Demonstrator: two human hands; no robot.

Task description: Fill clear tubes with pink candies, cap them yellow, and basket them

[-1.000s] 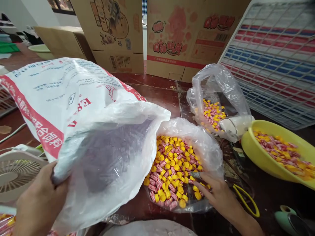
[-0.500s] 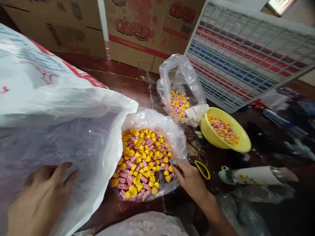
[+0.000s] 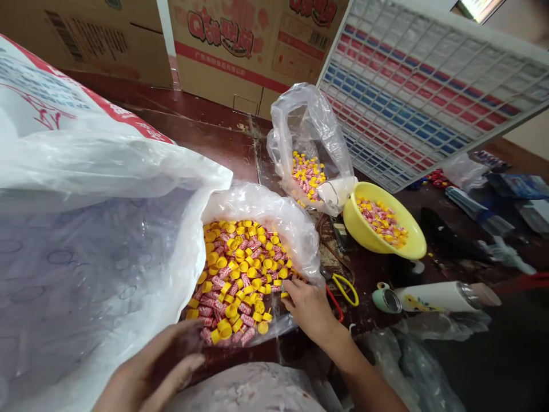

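Observation:
A heap of small pink-and-white printed tubes and yellow caps [image 3: 244,274] lies in an opened clear plastic bag [image 3: 302,232]. At the heap's right edge, my right hand [image 3: 311,309] has thumb and forefinger closed around a yellow cap [image 3: 284,295]. My left hand [image 3: 154,366], slightly blurred, hovers at the heap's lower left with thumb and fingers apart and nothing visible between them. Beside it gapes a big white woven sack [image 3: 189,229] with a clear liner [image 3: 86,274], in which faint round outlines show.
Behind stand another clear bag [image 3: 332,131] and a yellow bowl [image 3: 418,240], both holding similar pieces. Yellow-handled scissors [image 3: 349,290], a small green cup [image 3: 386,298] and a white bottle [image 3: 437,297] lie to the right. A wire rack [image 3: 412,74] and cardboard boxes [image 3: 214,68] border the back.
My left hand has come out of the white sack, moving right to the heap's near edge, and its fingers have spread. My right hand has shifted slightly left, onto the pieces.

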